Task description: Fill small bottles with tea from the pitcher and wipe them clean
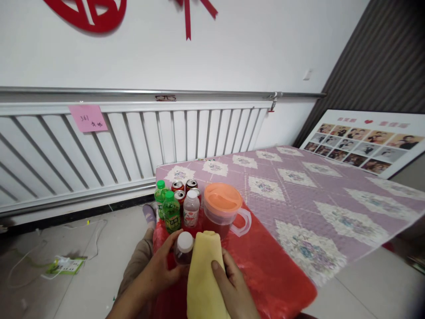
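Head view: left hand (pixel 164 268) and right hand (pixel 234 285) close together over the near part of the red worktop (pixel 274 274).
The left, slanting in, wraps a white-capped bottle (pixel 184 243); the right grips a yellow cloth (pixel 205 279), thumb across it, just right of the bottle.

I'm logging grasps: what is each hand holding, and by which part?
The left hand grips a bottle around its body, below the white cap; the right hand holds a yellow cloth by its right side.
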### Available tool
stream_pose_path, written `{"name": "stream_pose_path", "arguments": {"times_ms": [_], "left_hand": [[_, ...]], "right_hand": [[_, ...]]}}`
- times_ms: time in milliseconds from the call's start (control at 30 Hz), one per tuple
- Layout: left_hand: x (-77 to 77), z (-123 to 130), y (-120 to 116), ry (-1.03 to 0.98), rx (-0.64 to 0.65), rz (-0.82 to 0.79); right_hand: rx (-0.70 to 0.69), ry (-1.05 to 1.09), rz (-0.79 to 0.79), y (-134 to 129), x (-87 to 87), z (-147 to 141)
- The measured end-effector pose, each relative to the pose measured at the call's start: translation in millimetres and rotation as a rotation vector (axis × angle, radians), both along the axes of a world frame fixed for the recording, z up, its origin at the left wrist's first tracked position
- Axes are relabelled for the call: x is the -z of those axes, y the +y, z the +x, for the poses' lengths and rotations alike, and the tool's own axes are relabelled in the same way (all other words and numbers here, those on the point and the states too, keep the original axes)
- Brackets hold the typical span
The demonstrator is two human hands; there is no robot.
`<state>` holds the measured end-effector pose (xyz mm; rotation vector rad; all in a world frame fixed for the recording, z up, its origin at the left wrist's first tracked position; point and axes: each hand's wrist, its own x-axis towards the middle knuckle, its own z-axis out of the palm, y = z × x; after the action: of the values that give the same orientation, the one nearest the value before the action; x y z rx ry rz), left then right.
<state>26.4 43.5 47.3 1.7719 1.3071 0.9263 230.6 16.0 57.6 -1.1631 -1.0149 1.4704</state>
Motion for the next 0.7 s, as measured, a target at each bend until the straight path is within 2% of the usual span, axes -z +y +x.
{"name": "stream_pose_path", "arguments": {"times_ms": [233,333,433,600,700], "left_hand": [[17.5,10,-1,0.021,-0.161,0.048],[19.2,12,-2,0.065,-0.211,0.083],[12.6,9,-2,0.078,-0.177,0.110],[-0.2,-5,-1,0.039,0.011,0.048],[-4.0,-6,-1,0.026,0.012,0.017]], "right_hand": [[-0.067,-0.103,0.054,-6,-2.8,-1],[-0.056,-0.151,0.064,-8,-4.7,-1],[-0.029,-0.071,0.026,-6,-5.1,-2],[0.044,0.025,-0.034,-3,-2.0,-2],[0.046,0.027,-0.021,-3,0.2,-3]]}}
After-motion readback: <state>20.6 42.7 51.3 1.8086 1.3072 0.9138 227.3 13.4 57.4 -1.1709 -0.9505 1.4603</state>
